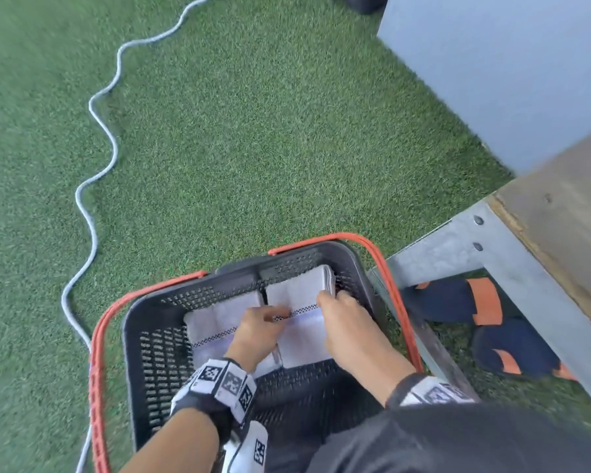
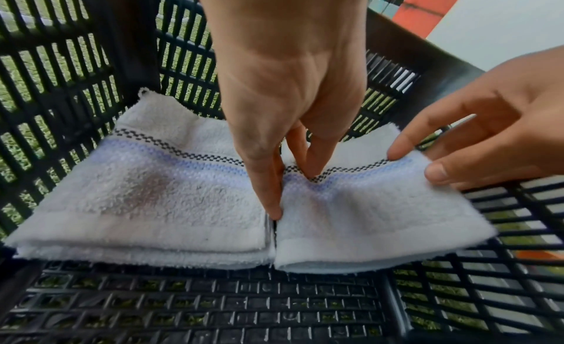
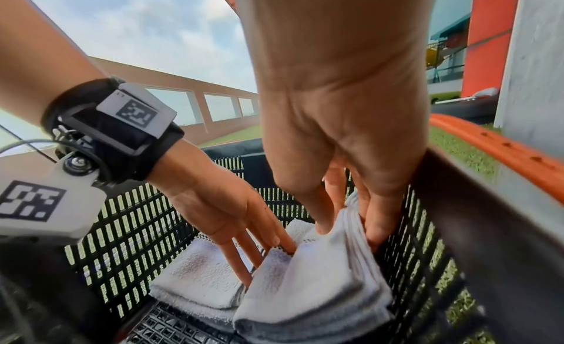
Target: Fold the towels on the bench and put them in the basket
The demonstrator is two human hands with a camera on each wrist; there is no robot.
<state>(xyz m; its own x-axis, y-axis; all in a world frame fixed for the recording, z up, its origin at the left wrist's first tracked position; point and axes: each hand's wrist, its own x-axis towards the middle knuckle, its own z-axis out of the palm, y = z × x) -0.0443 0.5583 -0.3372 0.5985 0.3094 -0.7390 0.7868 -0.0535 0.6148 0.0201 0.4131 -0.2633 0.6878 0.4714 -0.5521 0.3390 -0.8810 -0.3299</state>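
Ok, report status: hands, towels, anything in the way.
Left hand open, fingers pressing between the two folded towel stacks. Right hand gripping right towel stack against basket wall. Left stack lying flat. Nothing obstructing.

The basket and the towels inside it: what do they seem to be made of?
The basket looks like matte black moulded plastic: stiff slotted walls and orange handles. The towels look like white cotton terry: a fuzzy looped pile and a woven checked band. The fibre is a guess.

Terry-cloth towels (image 2: 143, 199); matt plastic basket (image 1: 133, 336)
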